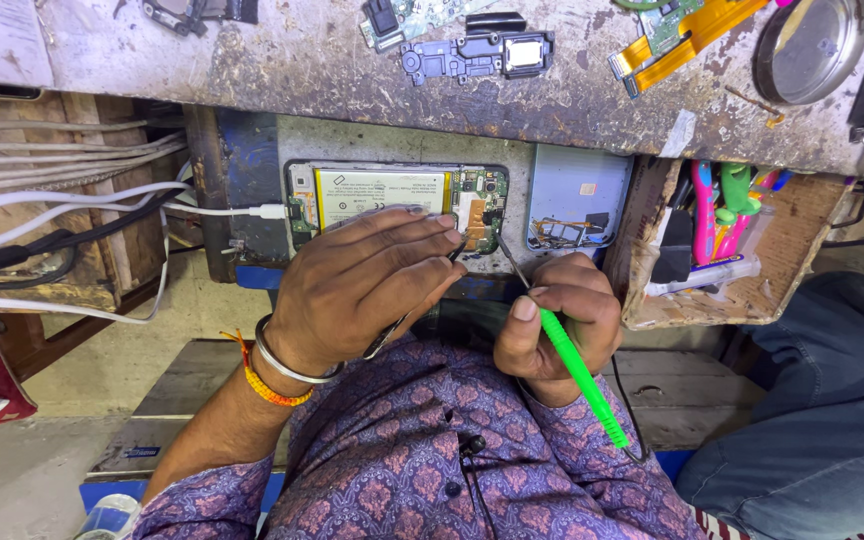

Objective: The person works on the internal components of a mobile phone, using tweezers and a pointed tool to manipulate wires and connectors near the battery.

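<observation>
An opened phone [304, 215] lies on a shelf under the bench, showing its pale yellow battery [382, 188] and green circuit board [480, 190]. My left hand [362, 290], with a metal bangle and an orange thread at the wrist, rests over the phone's lower edge and holds thin tweezers [457, 250] whose tips are near the board. My right hand [557, 320] grips a green-handled screwdriver [582, 375]; its metal shaft reaches up to the board. A light blue back cover [577, 190] lies just right of the phone.
A white cable [222, 210] plugs into the phone's left end, with more cables at the left. The worn bench top holds a black plastic part [477, 55], an orange flex board [682, 35] and a round metal lid [812, 45]. A wooden tray [802, 215] holds pink and green tools. Another person's jeans-clad leg [832, 400] is at the right.
</observation>
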